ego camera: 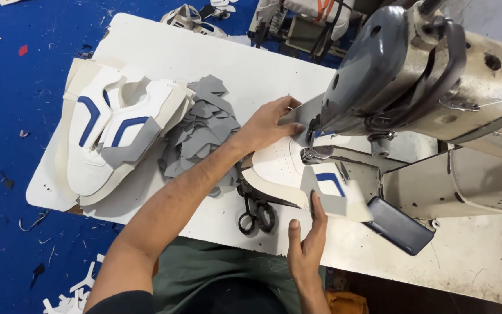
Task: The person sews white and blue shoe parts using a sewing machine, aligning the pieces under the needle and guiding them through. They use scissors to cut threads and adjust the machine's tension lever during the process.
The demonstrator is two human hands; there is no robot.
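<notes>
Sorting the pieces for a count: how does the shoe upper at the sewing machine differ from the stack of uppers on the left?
The shoe upper is single, held under the sewing machine by the left hand and right hand. The stack of uppers holds several, lying flat and untouched. Both are white with blue stripes.

White work table (pixel 204 58), surface scuffed and marked. Left of the gripped shoe upper (pixel 280 168): a heap of grey cut pieces (pixel 201 128), then, farther left, a stack of white-and-blue uppers (pixel 117 134). Just below the grip: black scissors (pixel 255 212). To its right: a dark flat phone-like slab (pixel 399 225) against the sewing machine base (pixel 460 186). Blue floor (pixel 13 116) beneath, littered with scraps.
</notes>
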